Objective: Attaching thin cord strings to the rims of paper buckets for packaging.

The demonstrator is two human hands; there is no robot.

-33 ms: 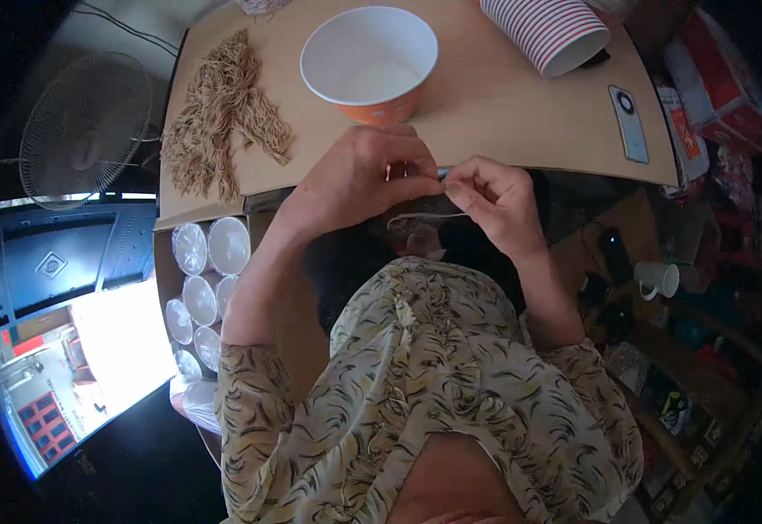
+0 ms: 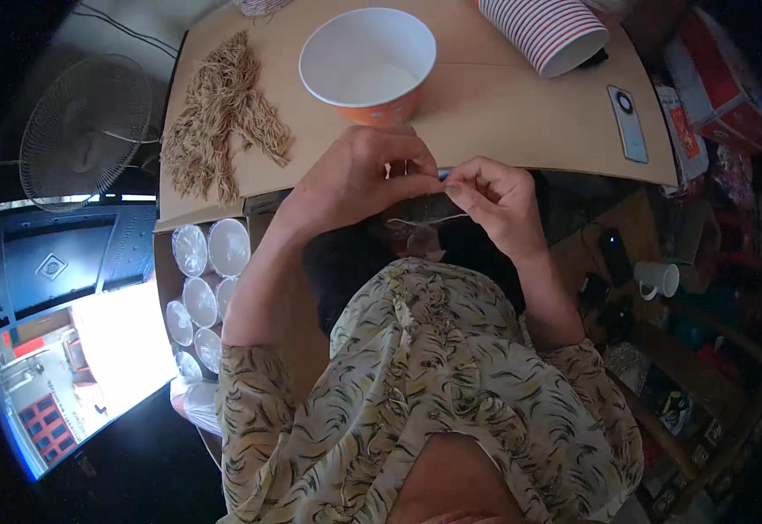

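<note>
Pale strand [image 2: 438, 221], thin and thread-like, slightly wavy, off-white against dark lap; hangs below fingertips, just past table [image 2: 521, 131] edge, one end running in under right hand [image 2: 496, 199]. Right thumb and fingers pinching strand. Left hand [image 2: 365, 179]: thumb and forefinger pressed together, tips meeting right ones; can't tell from here what sits between. Left of orange-sided tub [image 2: 381, 113], tan bundle [image 2: 215, 118] of crinkled strands, loosely heaped.

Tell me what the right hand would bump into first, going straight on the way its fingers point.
The right hand would probably meet the left hand first, just ahead of it; whether their fingertips touch now is hard to tell.
</note>
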